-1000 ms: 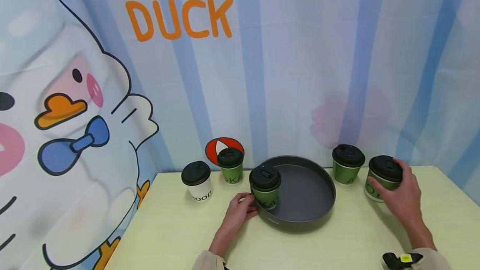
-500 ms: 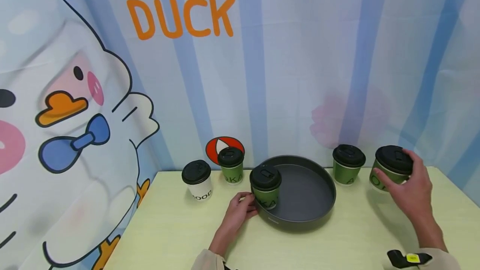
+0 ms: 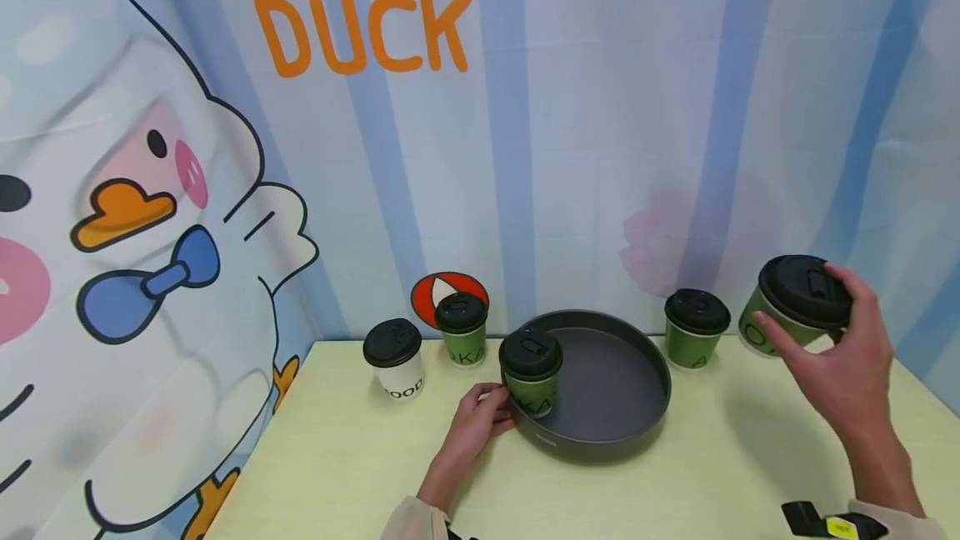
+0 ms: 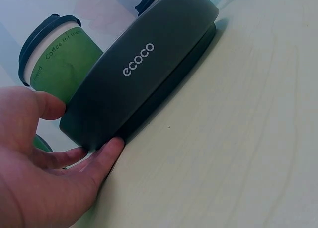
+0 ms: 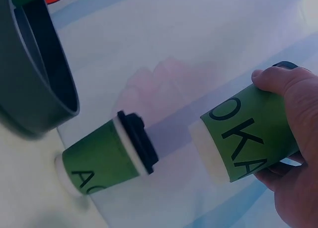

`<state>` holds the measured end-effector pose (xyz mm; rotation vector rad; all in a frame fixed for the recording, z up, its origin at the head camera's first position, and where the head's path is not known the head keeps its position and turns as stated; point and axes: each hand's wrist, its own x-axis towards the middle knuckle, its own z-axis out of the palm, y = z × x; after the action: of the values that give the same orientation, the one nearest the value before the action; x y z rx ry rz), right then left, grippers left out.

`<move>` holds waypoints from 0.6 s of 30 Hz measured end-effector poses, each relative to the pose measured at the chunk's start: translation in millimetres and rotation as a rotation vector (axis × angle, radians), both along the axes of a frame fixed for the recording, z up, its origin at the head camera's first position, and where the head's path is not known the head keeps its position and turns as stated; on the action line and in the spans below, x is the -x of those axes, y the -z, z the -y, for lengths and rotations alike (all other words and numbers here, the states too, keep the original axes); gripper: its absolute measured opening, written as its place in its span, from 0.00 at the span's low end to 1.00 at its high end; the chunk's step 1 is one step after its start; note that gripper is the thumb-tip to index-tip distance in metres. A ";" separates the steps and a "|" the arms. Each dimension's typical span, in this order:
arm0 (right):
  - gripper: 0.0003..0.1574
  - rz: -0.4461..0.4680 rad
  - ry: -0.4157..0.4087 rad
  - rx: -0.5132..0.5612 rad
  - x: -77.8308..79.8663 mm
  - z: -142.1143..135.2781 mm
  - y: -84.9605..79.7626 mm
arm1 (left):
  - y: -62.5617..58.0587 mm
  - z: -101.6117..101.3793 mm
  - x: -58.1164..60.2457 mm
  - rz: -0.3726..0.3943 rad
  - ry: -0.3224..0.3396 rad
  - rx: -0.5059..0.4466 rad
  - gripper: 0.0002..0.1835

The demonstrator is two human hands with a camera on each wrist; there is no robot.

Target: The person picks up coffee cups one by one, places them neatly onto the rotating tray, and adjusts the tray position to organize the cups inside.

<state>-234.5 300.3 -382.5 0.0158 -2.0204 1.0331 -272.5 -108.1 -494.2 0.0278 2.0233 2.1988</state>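
My right hand (image 3: pixel 851 377) grips a green paper coffee cup (image 3: pixel 776 319) with a black lid, thumb on one side and fingers on the other. This cup hangs above the table, slightly tilted; the right wrist view shows its white base (image 5: pixel 211 151) free of the surface. At the near left edge of a dark grey round pan (image 3: pixel 611 390), my left hand (image 3: pixel 472 425) holds the side, thumb near the rim and fingers low down, as the left wrist view (image 4: pixel 94 153) shows. Inside the pan, by that edge, stands another green lidded cup (image 3: pixel 532 390).
A white lidded cup (image 3: pixel 401 377) and a green one (image 3: pixel 463 340) stand left of the pan. Another green cup (image 3: pixel 693 340) stands at its right, between pan and right hand. A printed duck curtain (image 3: pixel 585 123) hangs behind the pale table (image 3: pixel 322 440).
My right hand has lifted the green cup off the table, moving it up and a little to the right, and tilted it. The left hand and the pan have stayed in place.
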 end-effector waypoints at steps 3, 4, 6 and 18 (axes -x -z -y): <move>0.65 -0.055 -0.034 -0.038 -4.6 8.0 -8.2 | -0.4 -0.5 -0.3 0.002 -0.002 0.001 0.26; 0.65 -0.068 -0.045 -0.049 -5.9 10.5 -10.3 | -0.6 -0.5 -0.3 0.002 -0.003 -0.001 0.26; 0.65 -0.084 -0.064 -0.064 -8.5 15.0 -13.9 | -1.2 -0.7 -0.7 0.003 -0.004 -0.004 0.25; 0.67 -0.111 -0.208 -0.092 -11.6 50.6 -16.8 | -0.3 0.3 0.2 -0.003 -0.001 -0.009 0.26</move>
<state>-222.9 249.7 -365.7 0.3310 -1.9925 1.0420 -272.7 -108.4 -493.9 0.0315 2.0149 2.2099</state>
